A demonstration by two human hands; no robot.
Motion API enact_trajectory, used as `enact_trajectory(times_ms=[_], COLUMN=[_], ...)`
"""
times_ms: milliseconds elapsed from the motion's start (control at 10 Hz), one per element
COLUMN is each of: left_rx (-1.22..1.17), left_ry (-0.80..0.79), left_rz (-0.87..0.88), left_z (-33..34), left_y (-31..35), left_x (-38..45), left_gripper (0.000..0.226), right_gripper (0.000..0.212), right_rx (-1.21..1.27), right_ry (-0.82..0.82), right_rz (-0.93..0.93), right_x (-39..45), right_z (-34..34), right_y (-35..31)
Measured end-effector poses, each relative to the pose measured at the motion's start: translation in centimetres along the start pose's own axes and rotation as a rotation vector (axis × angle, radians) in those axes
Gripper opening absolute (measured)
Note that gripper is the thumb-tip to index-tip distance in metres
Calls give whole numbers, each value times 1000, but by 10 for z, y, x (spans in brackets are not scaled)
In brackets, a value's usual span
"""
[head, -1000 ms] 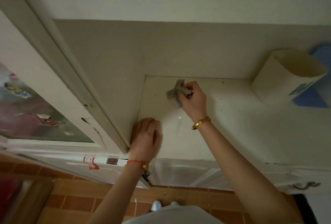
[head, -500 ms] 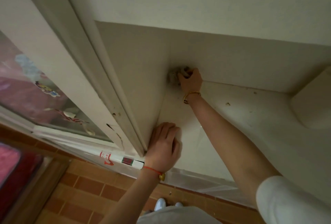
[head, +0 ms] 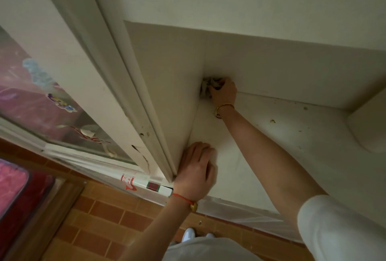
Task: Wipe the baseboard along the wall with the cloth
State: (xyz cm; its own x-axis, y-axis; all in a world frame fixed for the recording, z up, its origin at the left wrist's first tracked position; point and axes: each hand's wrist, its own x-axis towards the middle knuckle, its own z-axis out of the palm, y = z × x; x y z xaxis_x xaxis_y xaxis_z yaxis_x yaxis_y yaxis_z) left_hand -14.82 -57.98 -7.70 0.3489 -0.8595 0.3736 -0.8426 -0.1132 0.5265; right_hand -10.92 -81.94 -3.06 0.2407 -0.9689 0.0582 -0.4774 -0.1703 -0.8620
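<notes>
- Nearest the camera, a white garment (head: 208, 249) fills the bottom edge, with the toes of pale shoes (head: 189, 234) on the reddish brick-pattern floor (head: 117, 217).
- A white sleeve (head: 334, 229) covers the upper right arm at lower right.
- The left hand (head: 197, 168), a red cord bracelet (head: 183, 197) at its wrist, rests flat with fingers loosely spread on the front edge of the white shelf (head: 271, 156), just beside the upright white frame post (head: 146, 114); it holds nothing.
- Left of the post, a glass pane (head: 41, 97) carries worn stickers, and a red-marked label (head: 129, 181) sits on the white rail below it.
- Small dark specks lie scattered on the shelf toward the right.
- Farther in, the right arm reaches across the shelf, a gold bangle (head: 223, 109) on its wrist.
- The right hand (head: 224, 92) grips a crumpled grey cloth (head: 208, 87), fingers curled round it, pressing it into the far left corner where the shelf meets the back wall (head: 292, 68) and side panel.
</notes>
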Motion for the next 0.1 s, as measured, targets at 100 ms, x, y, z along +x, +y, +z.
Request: enact_trajectory(times_ms=[100], left_rx=[-4], left_ry=[-2], left_rz=[7], left_z=[-1], left_y=[0], left_x=[0], left_gripper=[30], right_gripper=[43], right_rx=[37], right_ry=[-21], right_rz=[-49], right_x=[-10], right_z=[-19], right_y=[7])
